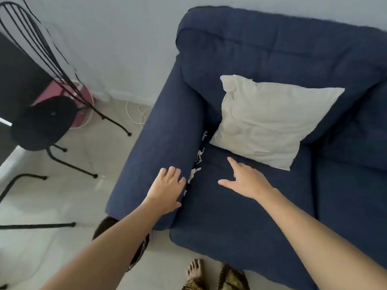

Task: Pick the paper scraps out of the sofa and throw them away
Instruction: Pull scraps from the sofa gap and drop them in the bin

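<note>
White paper scraps [195,171] are wedged in the gap between the left armrest and the seat cushion of the dark blue sofa [240,210]; more scraps [201,155] sit farther back along the same gap. My left hand [167,188] rests flat on the armrest's inner edge, fingers spread, just left of the scraps. My right hand [245,178] lies open on the seat cushion to the right of the gap, index finger extended. Neither hand holds anything. A dark round bin [109,223] stands on the floor by the sofa's front left corner, largely hidden by my left forearm.
A beige pillow [270,120] leans on the seat against the backrest. A black metal chair [41,120] stands on the floor at left, with a pink round object [83,95] and a white cable [136,114] behind it. My bare foot [194,271] is near the sofa's front.
</note>
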`<state>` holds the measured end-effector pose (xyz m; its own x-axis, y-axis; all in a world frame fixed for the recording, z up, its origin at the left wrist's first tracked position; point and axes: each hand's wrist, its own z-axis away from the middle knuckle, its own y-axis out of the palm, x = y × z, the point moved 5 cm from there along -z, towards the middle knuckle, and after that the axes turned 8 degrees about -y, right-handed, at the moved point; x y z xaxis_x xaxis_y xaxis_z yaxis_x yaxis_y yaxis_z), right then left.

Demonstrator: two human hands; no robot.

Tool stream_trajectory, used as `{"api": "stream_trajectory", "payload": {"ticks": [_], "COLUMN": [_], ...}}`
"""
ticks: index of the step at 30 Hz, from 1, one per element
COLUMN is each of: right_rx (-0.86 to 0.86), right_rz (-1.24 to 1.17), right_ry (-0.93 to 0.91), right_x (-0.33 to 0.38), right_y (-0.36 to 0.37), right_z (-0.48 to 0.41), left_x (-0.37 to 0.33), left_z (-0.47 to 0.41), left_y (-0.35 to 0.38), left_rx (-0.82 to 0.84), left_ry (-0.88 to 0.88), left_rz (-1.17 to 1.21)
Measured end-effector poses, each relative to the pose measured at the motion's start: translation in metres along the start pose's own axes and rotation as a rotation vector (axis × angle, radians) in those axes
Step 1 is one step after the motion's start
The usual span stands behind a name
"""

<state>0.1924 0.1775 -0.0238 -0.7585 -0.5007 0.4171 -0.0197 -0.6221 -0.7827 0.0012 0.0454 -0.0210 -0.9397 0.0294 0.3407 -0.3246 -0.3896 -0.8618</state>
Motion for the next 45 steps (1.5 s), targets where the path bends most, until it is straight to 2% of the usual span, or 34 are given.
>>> {"api": "stream_trajectory", "payload": {"ticks": [7,14,19,22,25,29,34,37,41,45], "right_rx": [-0.018,-0.017,0.000,0.027,0.013,-0.107,-0.267,-0.337,-0.402,-0.361], "right_rz": [-0.039,-0.033,0.172,0.209,0.158,-0.059,-0.234,-0.293,-0.358,-0.373], "right_ry": [-0.033,-0.089,-0.138,-0.142,-0.138,-0.135,-0.083,-0.082,-0.118,-0.272], "right_x": [-0.015,0.003,0.015,0.015,0.014,-0.001,-0.041,-0.041,0.015,0.117], "right_y": [0.102,0.180,0.195,0.199,0.199,0.179,0.121,0.075,0.025,0.015], "right_z": [-0.110,-0.187,-0.211,-0.214,-0.211,-0.197,-0.156,-0.137,-0.124,-0.120], "left_x": [-0.067,-0.097,-0.103,-0.105,-0.105,-0.102,-0.075,-0.039,0.034,0.107], "left_z": [-0.066,-0.103,-0.114,-0.121,-0.123,-0.116,-0.087,-0.066,-0.019,0.053], "left_y": [0.098,0.176,0.196,0.197,0.194,0.178,0.125,0.085,0.057,0.081], "left_rx": [0.078,0.220,0.306,0.304,0.310,0.313,0.170,-0.033,-0.332,-0.387], "left_ry": [0.111,0.045,0.031,0.013,-0.006,-0.007,-0.054,-0.118,-0.340,-0.532], "left_rz": [-0.154,-0.338,-0.315,-0.249,-0.199,-0.118,0.132,0.306,0.530,0.617]}}
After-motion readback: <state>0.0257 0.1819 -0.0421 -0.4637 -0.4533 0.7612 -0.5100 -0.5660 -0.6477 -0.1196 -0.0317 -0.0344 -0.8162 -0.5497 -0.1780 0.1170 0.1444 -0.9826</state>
